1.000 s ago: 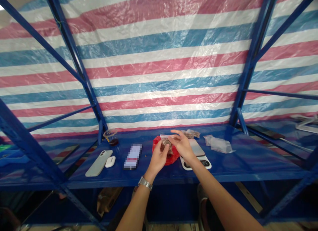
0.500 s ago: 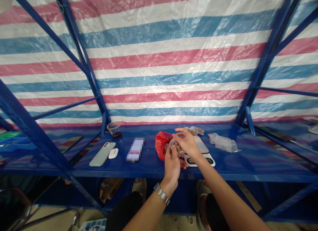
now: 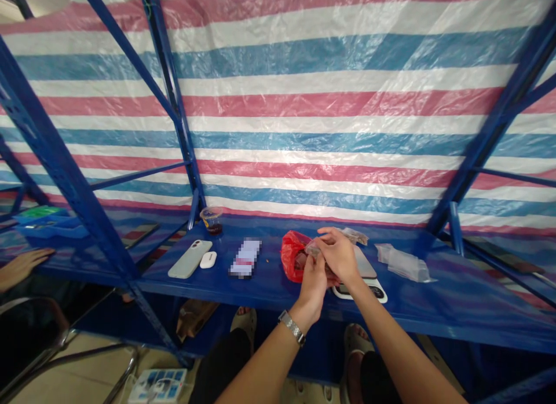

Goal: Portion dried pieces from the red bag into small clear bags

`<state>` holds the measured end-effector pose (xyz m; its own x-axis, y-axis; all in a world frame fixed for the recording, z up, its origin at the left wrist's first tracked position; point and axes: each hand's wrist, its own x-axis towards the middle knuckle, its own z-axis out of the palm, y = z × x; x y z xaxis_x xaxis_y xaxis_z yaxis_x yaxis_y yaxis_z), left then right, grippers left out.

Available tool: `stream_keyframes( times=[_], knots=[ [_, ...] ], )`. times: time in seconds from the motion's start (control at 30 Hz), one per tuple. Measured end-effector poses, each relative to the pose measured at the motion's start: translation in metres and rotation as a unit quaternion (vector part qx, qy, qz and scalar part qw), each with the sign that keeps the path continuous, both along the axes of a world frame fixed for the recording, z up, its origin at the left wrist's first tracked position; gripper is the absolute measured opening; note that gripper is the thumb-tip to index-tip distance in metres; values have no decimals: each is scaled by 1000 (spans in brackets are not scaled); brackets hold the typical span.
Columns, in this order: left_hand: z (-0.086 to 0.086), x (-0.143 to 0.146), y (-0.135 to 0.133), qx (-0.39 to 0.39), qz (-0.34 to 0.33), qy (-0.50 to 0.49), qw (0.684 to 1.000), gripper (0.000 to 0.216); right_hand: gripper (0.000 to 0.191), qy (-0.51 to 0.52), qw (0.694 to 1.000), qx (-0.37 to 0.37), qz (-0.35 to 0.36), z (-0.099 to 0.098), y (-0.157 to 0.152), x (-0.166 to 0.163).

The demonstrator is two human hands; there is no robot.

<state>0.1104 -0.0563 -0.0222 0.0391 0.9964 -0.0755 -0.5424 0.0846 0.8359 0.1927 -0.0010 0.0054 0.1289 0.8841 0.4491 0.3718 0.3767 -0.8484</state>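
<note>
Both hands are on a clear plastic bag (image 3: pixel 312 249) with small brownish pieces in it, beside an open red plastic bag (image 3: pixel 288 254). My left hand (image 3: pixel 313 282), with a metal watch on its wrist, grips the clear bag from below, fingers closed. From above, my right hand (image 3: pixel 341 253) pinches its upper part, the fingertips partly hidden. Dark brownish contents show inside the red bag. A white kitchen scale (image 3: pixel 377 291) lies partly under my right hand and forearm. Behind it rests another filled clear bag (image 3: pixel 355 236).
Flat clear bags (image 3: pixel 403 264) lie right of the scale. To the left are a phone with a blurred screen (image 3: pixel 245 257), a white earbud case (image 3: pixel 208 260), a pale phone (image 3: pixel 190 259) and a cup of dark liquid (image 3: pixel 212 221). Another person's hand (image 3: pixel 26 268) rests at far left.
The view has shifted, so the table things appear further right. My right hand has closed in over the clear bag. Another person's hand has come into view at far left.
</note>
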Motion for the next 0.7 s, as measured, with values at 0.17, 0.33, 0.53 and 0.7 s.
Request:
stream_keyframes(
  times=[0.17,0.33,0.53,0.7],
  knots=[
    [4,4,8,-38,4,-135,990,36,24,-128,990,-16,-55,4,31,0],
    [9,6,17,-69,18,-188,980,24,26,-238,971,-26,-21,12,57,-8],
    [13,8,23,-86,21,-211,974,15,31,-284,957,-61,9,18,64,-9],
    [15,7,21,-98,11,-211,973,15,30,-292,955,-59,3,18,57,-7]
  ],
)
